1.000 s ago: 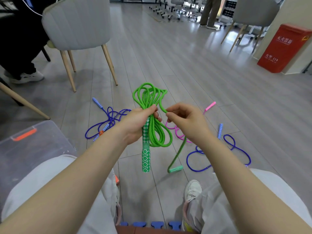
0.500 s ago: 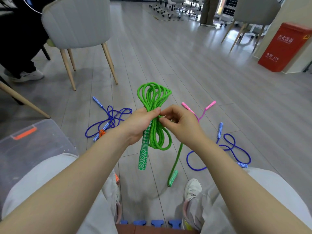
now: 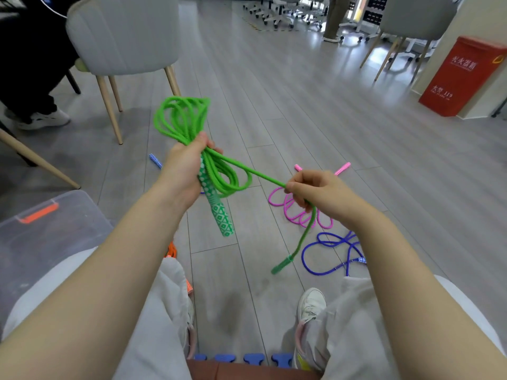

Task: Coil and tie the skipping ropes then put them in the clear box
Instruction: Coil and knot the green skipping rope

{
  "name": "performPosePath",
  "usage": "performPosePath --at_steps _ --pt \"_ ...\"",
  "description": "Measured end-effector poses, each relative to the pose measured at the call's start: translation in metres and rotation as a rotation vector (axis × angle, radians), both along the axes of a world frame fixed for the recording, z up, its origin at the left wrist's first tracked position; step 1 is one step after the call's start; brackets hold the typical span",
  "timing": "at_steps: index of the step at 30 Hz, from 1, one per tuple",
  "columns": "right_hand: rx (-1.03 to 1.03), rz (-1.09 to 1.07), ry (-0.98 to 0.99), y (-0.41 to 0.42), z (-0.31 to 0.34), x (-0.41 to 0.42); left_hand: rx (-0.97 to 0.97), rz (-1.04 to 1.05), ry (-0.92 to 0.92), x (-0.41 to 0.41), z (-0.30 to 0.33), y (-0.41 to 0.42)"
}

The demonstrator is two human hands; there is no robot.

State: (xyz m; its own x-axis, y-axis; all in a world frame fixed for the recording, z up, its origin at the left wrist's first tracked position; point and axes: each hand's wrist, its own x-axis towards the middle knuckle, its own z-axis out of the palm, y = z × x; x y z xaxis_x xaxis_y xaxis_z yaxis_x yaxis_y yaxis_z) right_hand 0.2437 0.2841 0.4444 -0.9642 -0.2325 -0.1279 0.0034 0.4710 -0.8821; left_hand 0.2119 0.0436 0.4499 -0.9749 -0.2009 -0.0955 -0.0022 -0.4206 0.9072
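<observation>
Head view shows the left hand [image 3: 183, 171] clenched around the waist of the coiled green rope [image 3: 181, 119], with loops fanning above the fist and more loops hanging below it; this grip appears to serve as the anchor that keeps the coil from springing apart. One green patterned handle [image 3: 218, 212] projects downward from the same fist, pressed against the bundle; holding handle and coil together gives the wrap a stiff core. The right hand [image 3: 315, 194] pinches the free length of the green rope between thumb and curled fingers; the strand runs taut from the coil to this pinch, which suggests a wrap or knot is being drawn tight. Beyond the pinch the tail drops to the floor and ends in the second green handle [image 3: 281, 266], hanging slack. Remaining work lies on the floor [image 3: 329, 119]: the pink rope [image 3: 290, 212] sits loose just behind the right hand; a blue rope [image 3: 326, 256] sprawls near the right knee; another blue handle [image 3: 155, 161] shows behind the left wrist. The clear box [image 3: 55, 229] stands at the left beside the thigh, within reach for depositing; its lid with an orange latch [image 3: 38, 213] looks shut.
</observation>
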Motion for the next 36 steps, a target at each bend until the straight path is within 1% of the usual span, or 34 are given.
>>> performPosePath --at_steps 2,4,5,8,10,12,14,17,20,24,28,32,36 --pt "0.007 -0.032 0.014 0.008 0.003 -0.002 0.049 0.140 0.010 -0.002 0.005 -0.011" --pt "0.009 -0.084 0.036 0.015 0.005 -0.004 0.012 0.211 0.013 -0.003 0.008 -0.019" --pt "-0.003 -0.119 0.057 0.016 0.005 -0.006 -0.031 0.206 0.010 -0.002 0.008 -0.020" --pt "-0.133 -0.221 0.157 0.014 0.006 -0.007 -0.227 0.068 -0.026 0.003 0.004 -0.014" --pt "-0.228 -0.225 0.206 0.007 0.009 -0.004 -0.340 -0.056 -0.026 0.006 0.000 -0.006" --pt "-0.282 -0.182 0.215 -0.001 0.009 0.001 -0.379 -0.165 -0.003 0.010 -0.003 0.003" --pt "-0.288 -0.134 0.224 -0.009 0.005 0.003 -0.385 -0.266 0.006 0.015 -0.004 0.012" --pt "-0.244 -0.066 0.262 -0.021 -0.002 0.005 -0.437 -0.416 0.012 0.023 -0.009 0.024" --pt "-0.261 -0.003 0.297 -0.030 -0.006 0.007 -0.412 -0.469 -0.020 0.030 -0.012 0.032" --pt "-0.213 -0.057 0.345 -0.031 -0.016 0.003 -0.340 -0.522 -0.095 0.031 -0.014 0.033" --pt "-0.125 -0.028 0.386 -0.027 -0.022 0.002 -0.313 -0.644 -0.080 0.036 -0.015 0.037" --pt "-0.005 -0.028 0.404 -0.024 -0.029 -0.001 -0.380 -0.715 -0.084 0.036 -0.017 0.035" --pt "0.066 -0.093 0.405 -0.025 -0.029 -0.001 -0.418 -0.716 -0.071 0.036 -0.017 0.034"
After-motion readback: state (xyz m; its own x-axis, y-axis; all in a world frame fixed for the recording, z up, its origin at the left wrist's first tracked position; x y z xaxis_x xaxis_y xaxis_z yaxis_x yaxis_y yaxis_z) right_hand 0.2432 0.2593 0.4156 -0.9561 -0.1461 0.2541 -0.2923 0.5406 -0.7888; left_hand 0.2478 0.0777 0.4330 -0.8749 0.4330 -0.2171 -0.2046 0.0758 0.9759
